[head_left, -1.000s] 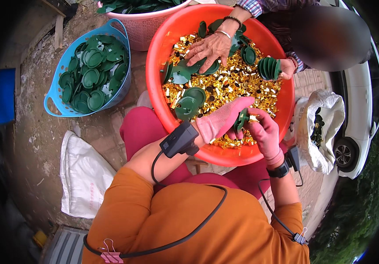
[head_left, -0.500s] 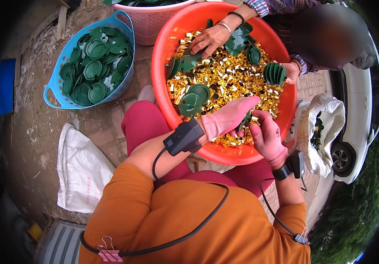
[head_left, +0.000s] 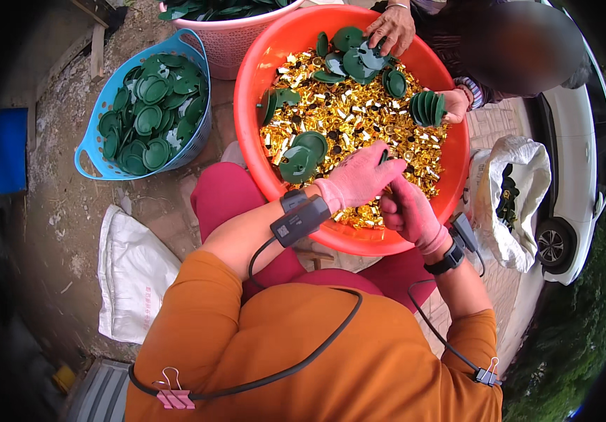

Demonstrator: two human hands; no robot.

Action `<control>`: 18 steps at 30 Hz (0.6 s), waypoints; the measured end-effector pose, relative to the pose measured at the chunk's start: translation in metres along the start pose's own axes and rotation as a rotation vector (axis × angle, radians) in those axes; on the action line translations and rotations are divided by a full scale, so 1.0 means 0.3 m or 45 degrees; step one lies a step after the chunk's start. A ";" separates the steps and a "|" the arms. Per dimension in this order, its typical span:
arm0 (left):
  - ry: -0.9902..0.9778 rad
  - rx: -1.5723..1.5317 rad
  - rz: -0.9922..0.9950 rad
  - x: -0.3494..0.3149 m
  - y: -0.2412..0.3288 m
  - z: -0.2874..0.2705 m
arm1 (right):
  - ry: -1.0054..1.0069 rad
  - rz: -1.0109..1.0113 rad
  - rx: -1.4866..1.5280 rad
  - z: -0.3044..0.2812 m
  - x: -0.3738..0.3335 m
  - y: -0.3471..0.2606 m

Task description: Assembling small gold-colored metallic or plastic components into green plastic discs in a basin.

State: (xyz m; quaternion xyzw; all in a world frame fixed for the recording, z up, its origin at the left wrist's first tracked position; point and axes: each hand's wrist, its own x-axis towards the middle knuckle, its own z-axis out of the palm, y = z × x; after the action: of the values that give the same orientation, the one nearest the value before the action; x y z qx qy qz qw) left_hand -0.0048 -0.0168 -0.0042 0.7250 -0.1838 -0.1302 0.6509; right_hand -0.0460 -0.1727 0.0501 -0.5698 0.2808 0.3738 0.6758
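Both my hands wear pink gloves and meet over the near side of a wide orange-red tub (head_left: 244, 105). My left hand (head_left: 361, 177) is closed round a dark green plastic piece (head_left: 384, 156), of which only a thin edge shows between the fingers. Against it, my right hand (head_left: 415, 216) has its fingers pinched together; what they hold is hidden. Small shiny gold pieces (head_left: 359, 116) fill the tub, with some black bits among them. Green plastic discs (head_left: 299, 163) lie on top, left of my hands.
A co-worker's hand (head_left: 392, 29) touches discs at the tub's far side; their other hand (head_left: 456, 105) holds a stack of discs (head_left: 427, 109). Left stand a blue basket (head_left: 90, 144) and a pink basket (head_left: 227, 55). White sacks (head_left: 134, 281) lie left and stand right; a white car (head_left: 579, 133) is beyond.
My hands have drawn together, and my right fingers have closed in a pinch. The co-worker's hand on the discs has moved back and right, toward the far rim.
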 end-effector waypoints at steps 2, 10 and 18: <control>-0.266 -0.540 -0.356 -0.001 0.011 -0.005 | -0.045 -0.126 -0.384 -0.060 -0.033 -0.017; -0.539 -1.090 -0.950 0.007 0.050 -0.034 | 0.169 -1.460 -2.369 -0.015 -0.085 -0.132; -0.210 -1.116 -0.858 -0.014 0.065 -0.053 | -0.007 -1.030 -2.182 0.050 -0.019 -0.137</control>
State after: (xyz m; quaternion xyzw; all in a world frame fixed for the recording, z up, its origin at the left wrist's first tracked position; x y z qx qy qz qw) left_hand -0.0036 -0.0023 0.0168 0.3928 0.0790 -0.4515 0.7973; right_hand -0.0161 -0.1619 0.0805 -0.9252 -0.3099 0.1914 0.1062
